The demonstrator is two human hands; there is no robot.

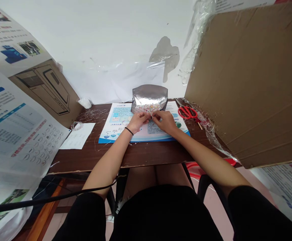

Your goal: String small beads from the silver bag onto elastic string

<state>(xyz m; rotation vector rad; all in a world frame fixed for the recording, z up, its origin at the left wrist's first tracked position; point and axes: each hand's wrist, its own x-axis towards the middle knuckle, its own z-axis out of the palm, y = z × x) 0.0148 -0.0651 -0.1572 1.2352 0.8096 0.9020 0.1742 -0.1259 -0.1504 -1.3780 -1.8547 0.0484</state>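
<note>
My left hand (138, 122), with a black band at the wrist, has its thumb and fingertips pinched together. Close beside it, my right hand (166, 122) is also closed in a pinch, the fingertips of both hands almost meeting. Whatever lies between the fingers is too small to make out. Just beyond them stands a silver foil pouch (150, 92), its lower part showing many small multicoloured beads (148, 108). Both hands are over a blue-and-white printed sheet (116, 129) that lies on the dark brown table (151, 154).
Red-handled scissors (187, 112) lie at the right, near crumpled clear plastic (211, 132). To the left, a beaded ring (77, 126) rests on white paper (79, 139), beside tangled clear thread (93, 115). Cardboard (243, 83) walls the right side; a black cord (60, 198) crosses lower left.
</note>
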